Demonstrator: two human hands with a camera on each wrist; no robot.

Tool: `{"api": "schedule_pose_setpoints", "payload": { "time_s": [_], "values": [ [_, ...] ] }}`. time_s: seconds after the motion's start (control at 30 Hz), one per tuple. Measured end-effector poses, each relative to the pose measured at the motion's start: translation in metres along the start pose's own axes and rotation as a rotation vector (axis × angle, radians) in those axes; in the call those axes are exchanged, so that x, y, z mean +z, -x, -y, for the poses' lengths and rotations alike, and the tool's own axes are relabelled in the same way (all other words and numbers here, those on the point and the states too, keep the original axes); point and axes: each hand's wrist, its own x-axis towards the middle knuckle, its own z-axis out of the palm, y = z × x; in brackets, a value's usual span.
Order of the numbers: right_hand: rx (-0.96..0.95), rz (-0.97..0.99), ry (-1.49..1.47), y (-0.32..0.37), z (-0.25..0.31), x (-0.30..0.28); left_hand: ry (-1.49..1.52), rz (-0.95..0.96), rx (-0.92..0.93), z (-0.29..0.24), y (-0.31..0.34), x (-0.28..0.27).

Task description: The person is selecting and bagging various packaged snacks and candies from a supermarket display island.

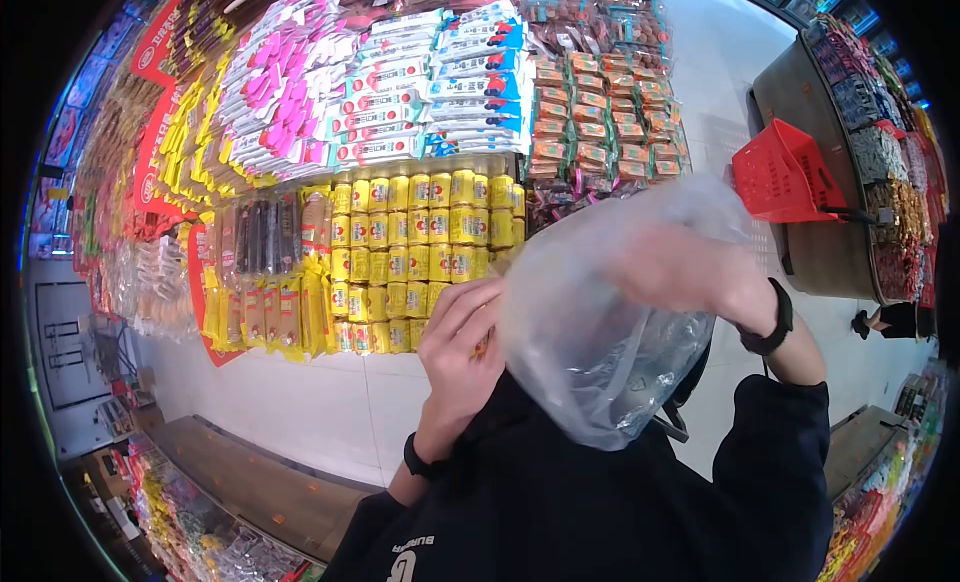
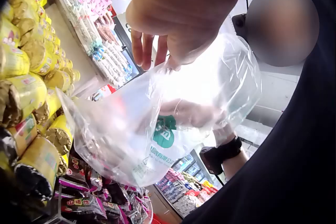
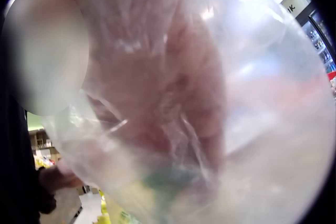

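A thin translucent plastic bag (image 1: 610, 382) with green print hangs between my two hands, puffed out. My left hand (image 1: 460, 347) pinches its edge between thumb and fingers, which the left wrist view shows from close by. Blurred by plastic, my right hand (image 1: 670, 267) reaches into the bag, its fingers pointing toward the left hand. In the right wrist view the bag film (image 3: 273, 129) covers most of the picture, with the right hand (image 3: 163, 87) showing hazily through it. Yellow-wrapped cans (image 1: 405, 247) stand in rows just beyond the left hand.
White and blue snack packets (image 1: 475, 82) and pink ones (image 1: 285, 72) lie behind the cans. Orange-brown packets (image 1: 600, 112) fill the display's right side. A red basket (image 1: 785, 172) is at the right, by another shelf. Pale floor (image 1: 300, 412) runs between the displays.
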Motion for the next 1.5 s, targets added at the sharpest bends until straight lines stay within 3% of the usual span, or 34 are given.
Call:
{"api": "schedule_pose_setpoints", "payload": {
  "time_s": [0.1, 0.23, 0.43, 0.83, 1.27, 1.4, 1.5],
  "values": [
    [0.16, -0.144, 0.031, 0.045, -0.022, 0.004, -0.044, -0.034, 0.2, -0.014, -0.014, -0.003],
    [0.308, -0.233, -0.031, 0.074, -0.04, 0.009, 0.016, -0.047, 0.183, -0.011, -0.012, 0.001],
    [0.362, -0.245, -0.07, 0.069, -0.049, 0.027, -0.025, -0.158, 0.173, -0.009, -0.013, 0.007],
    [0.295, -0.182, -0.204, 0.057, -0.053, 0.01, 0.141, -0.137, -0.14, -0.013, -0.011, 0.01],
    [0.289, -0.243, -0.27, 0.068, -0.058, 0.012, 0.255, -0.063, -0.214, -0.006, -0.01, 0.007],
    [0.31, -0.24, -0.206, 0.062, -0.063, 0.015, 0.447, 0.028, -0.349, -0.016, -0.013, 0.004],
    [0.303, -0.204, -0.237, 0.056, -0.062, 0.013, 0.629, -0.039, -0.397, -0.014, -0.012, 0.009]
  ]
}}
